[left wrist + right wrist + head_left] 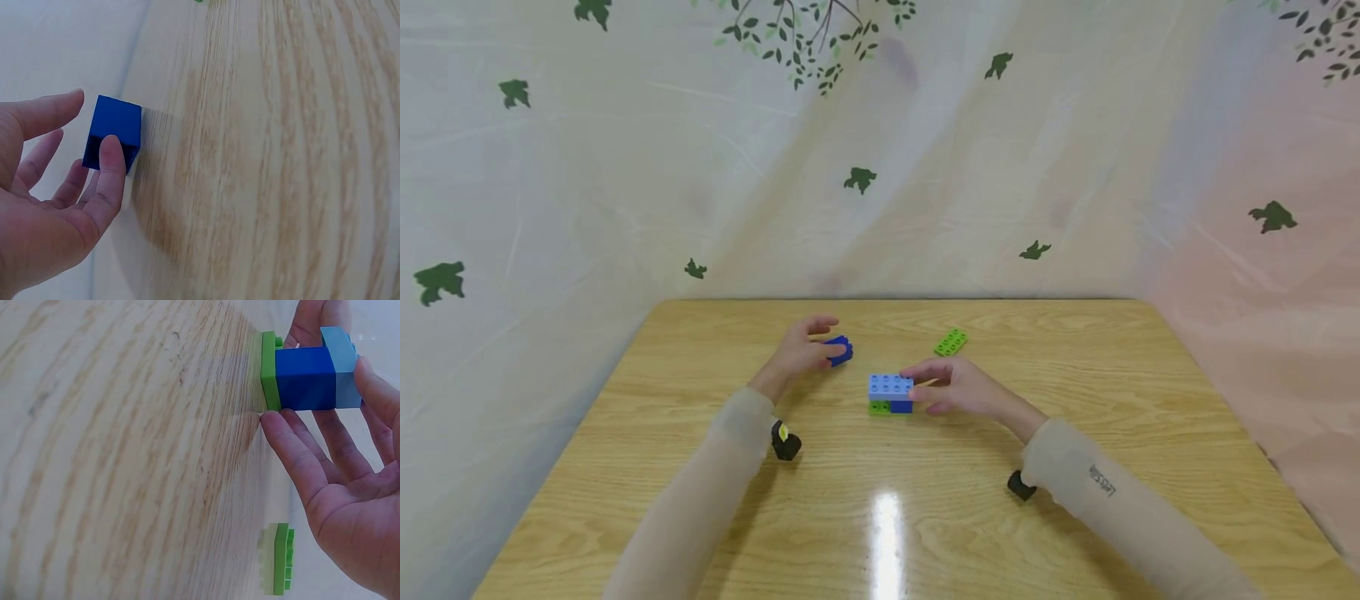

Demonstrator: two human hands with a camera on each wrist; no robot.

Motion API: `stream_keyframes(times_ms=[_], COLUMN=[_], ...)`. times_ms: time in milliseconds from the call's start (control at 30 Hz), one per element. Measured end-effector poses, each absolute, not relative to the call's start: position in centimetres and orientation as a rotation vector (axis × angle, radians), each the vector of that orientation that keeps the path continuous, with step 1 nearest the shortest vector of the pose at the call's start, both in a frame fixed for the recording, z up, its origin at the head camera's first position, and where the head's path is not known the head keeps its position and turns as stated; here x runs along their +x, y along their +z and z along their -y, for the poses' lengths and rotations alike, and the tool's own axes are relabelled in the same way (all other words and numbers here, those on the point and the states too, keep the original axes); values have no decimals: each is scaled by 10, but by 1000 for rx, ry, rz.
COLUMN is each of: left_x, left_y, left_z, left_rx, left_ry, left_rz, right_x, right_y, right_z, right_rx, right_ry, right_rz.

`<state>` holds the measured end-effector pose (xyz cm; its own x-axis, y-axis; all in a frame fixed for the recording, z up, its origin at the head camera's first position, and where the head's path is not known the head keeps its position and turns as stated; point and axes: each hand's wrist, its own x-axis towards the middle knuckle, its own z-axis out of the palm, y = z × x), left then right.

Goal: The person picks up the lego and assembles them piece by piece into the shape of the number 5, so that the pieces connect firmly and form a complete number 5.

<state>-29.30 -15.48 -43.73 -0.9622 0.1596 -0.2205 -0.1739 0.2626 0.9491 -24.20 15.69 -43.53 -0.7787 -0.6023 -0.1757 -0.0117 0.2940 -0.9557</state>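
Note:
A small stack of toy building bricks stands on the table: a light-blue brick [883, 386] on top, a dark-blue brick [306, 378] under its right part, and a green plate [269, 372] at the bottom. My right hand [958, 387] grips the stack's right end, with the thumb at the light-blue brick and other fingers behind. To the left, my left hand [801, 350] is beside another dark-blue brick [119, 119] lying on its side. One fingertip overlaps that brick's hollow underside; the other fingers are loosely bent and spread.
A loose green plate [951, 342] lies studs up toward the back, right of the stack. The wooden table [1075, 350] ends at a hanging cloth [925, 225] with leaf and bird prints. Black wrist cameras [786, 442] sit under both sleeves.

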Motion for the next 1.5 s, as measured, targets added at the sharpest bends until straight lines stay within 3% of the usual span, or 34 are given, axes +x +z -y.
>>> stream_keyframes(times_ms=[733, 1167, 1500], left_x=[-292, -290, -283], left_y=[-446, -436, -434], left_z=[153, 156, 159], left_rx=[36, 276, 213], left_ry=[1704, 1374, 1599], left_rz=[-2304, -2402, -2152], right_x=[-242, -243, -243], right_y=[-433, -434, -432], right_z=[-157, -158, -156], right_rx=[-519, -516, -501], right_ry=[-1509, -1515, -1514], right_rz=[-2051, -2036, -2042])
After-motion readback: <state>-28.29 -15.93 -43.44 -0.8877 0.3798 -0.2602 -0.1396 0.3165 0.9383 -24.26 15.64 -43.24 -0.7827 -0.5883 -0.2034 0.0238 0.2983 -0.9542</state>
